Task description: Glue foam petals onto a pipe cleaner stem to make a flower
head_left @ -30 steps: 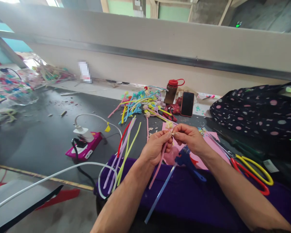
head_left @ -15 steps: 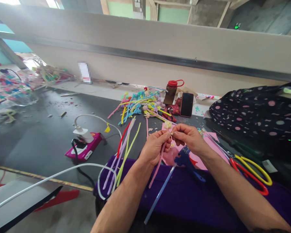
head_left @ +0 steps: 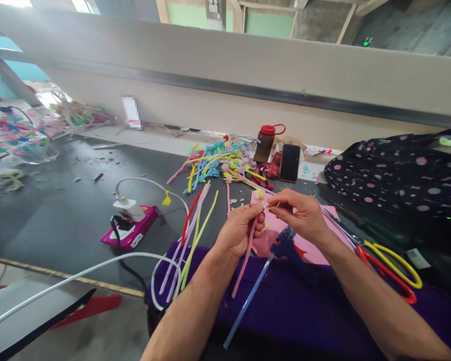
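My left hand [head_left: 242,228] is closed on a pink fuzzy stem, like a pipe cleaner [head_left: 243,268], whose lower end hangs below the palm. At the stem's upper end is a small pale piece [head_left: 265,205], partly hidden by fingertips. The thumb and forefinger of my right hand [head_left: 298,213] pinch at this piece from the right. Just beyond the fingertips shows a pale yellow ruffled piece [head_left: 259,194]; whether it is joined to the stem I cannot tell. Under my hands lies a blue glue gun [head_left: 283,245] with a long translucent glue stick [head_left: 248,303].
Fuzzy stems [head_left: 199,225] lie left of my hands, with a colourful heap [head_left: 218,158] behind. A magenta power strip [head_left: 146,225] trails cables. Scissors [head_left: 391,260] lie right, beside a dotted dark cloth [head_left: 398,175]. A bottle [head_left: 263,145] and phone [head_left: 289,163] stand behind.
My right hand has shifted slightly right and its fingers have straightened a little. The pink stem's lower end has moved down slightly, while my left hand has stayed nearly in place.
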The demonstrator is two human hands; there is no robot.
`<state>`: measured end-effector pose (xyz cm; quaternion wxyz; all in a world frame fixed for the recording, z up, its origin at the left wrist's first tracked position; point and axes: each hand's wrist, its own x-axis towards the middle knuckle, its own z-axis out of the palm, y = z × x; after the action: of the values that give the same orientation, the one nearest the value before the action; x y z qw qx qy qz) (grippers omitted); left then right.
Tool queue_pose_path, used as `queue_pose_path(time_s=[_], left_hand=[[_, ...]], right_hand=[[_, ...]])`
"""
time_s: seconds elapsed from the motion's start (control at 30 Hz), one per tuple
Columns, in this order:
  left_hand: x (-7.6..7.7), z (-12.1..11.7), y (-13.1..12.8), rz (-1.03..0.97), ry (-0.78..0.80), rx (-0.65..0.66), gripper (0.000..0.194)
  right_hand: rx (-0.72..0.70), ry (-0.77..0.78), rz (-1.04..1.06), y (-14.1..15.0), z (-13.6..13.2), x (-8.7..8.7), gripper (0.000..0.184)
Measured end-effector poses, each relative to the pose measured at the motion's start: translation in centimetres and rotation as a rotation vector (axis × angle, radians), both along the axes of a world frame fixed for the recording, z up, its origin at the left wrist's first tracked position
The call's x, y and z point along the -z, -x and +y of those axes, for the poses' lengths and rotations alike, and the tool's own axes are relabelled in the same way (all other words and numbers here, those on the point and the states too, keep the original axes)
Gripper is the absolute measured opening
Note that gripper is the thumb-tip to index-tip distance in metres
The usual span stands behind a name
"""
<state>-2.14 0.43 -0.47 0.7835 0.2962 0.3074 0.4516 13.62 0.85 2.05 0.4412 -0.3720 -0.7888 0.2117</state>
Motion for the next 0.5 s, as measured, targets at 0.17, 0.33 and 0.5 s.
queue_pose_path(time_s=[0.17,0.33,0.5], left_hand=[[0.11,-0.06,-0.04,-0.007,0.02,0.031,0.025],[0.09,-0.09,-0.03,0.004,-0.001,0.028,0.023],[0.14,-0.12,-0.13,0.019,-0.013,0.042,0.023]], right_hand=[[-0.01,-0.165,-0.151,0.02,-0.1,-0.09,0.01],[0.027,-0.239,-0.253,0.22,-0.21,-0.12,0.009],[0.047,-0.282,-0.336,0.16,-0.26,-0.05,0.01]])
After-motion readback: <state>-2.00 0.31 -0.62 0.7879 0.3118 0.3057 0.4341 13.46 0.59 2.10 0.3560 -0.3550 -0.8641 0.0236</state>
